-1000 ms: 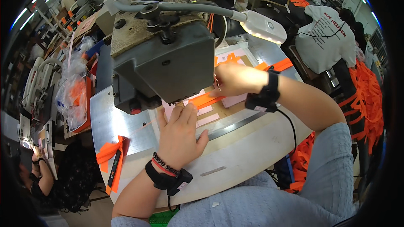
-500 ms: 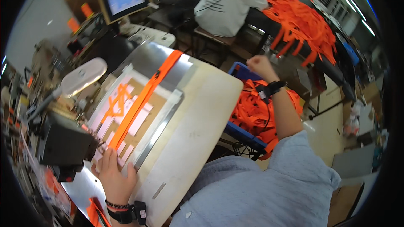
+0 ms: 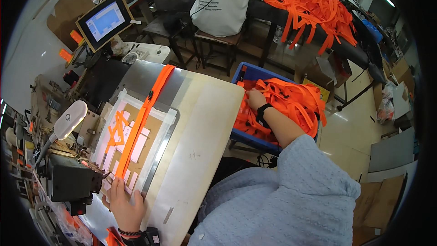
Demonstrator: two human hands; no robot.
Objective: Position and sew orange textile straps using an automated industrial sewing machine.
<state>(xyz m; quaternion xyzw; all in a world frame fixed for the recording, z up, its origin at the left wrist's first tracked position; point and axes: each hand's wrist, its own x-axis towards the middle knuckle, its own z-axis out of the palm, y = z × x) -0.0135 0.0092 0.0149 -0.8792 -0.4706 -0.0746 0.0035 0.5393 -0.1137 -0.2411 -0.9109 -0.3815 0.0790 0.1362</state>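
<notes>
An orange strap (image 3: pixel 144 115) with a small black piece on it lies lengthwise over the worktable. Its near end is under the fingertips of my left hand (image 3: pixel 125 207), whose fingers stretch out flat beside the pink and tan template plate (image 3: pixel 157 130). My right hand (image 3: pixel 256 100) is down in the blue bin (image 3: pixel 273 70), at the left side of a heap of orange straps (image 3: pixel 291 98). Its fingers curl onto a strap there, and their tips are partly hidden. A short folded orange strip (image 3: pixel 116 132) rests on the plate.
A machine head (image 3: pixel 70 177) and a lit lamp (image 3: pixel 70 118) stand left of the template. A screen (image 3: pixel 104 20) is beyond. A person in a white shirt (image 3: pixel 221 4) sits ahead, near a table heaped with orange straps (image 3: pixel 314 11). Cardboard (image 3: pixel 380 205) leans at the right.
My right hand has come down from above the bin's far side into the straps. My left hand keeps its place on the strap's end. The whole view has shifted a little.
</notes>
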